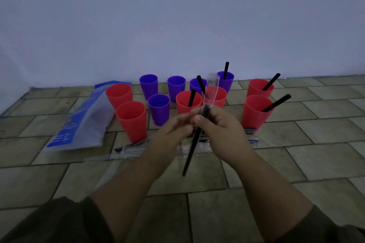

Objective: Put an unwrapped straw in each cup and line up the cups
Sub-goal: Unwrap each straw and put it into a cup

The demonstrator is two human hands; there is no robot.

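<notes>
A floor (256, 193) of brownish oblong tiles meets a plain pale wall (177, 16) in dim light. Near that far edge stand red and purple cups (159, 108) in a loose cluster, some holding black straws. Over the middle of the floor the right hand (221, 130) grips a black straw (192, 150) whose clear wrapper (211, 90) sticks up past its top (the lower end is bare). The left hand (173, 130) is blurred beside it, so I cannot tell its grip. A blue-and-white bag (83, 122) lies at the far left.
</notes>
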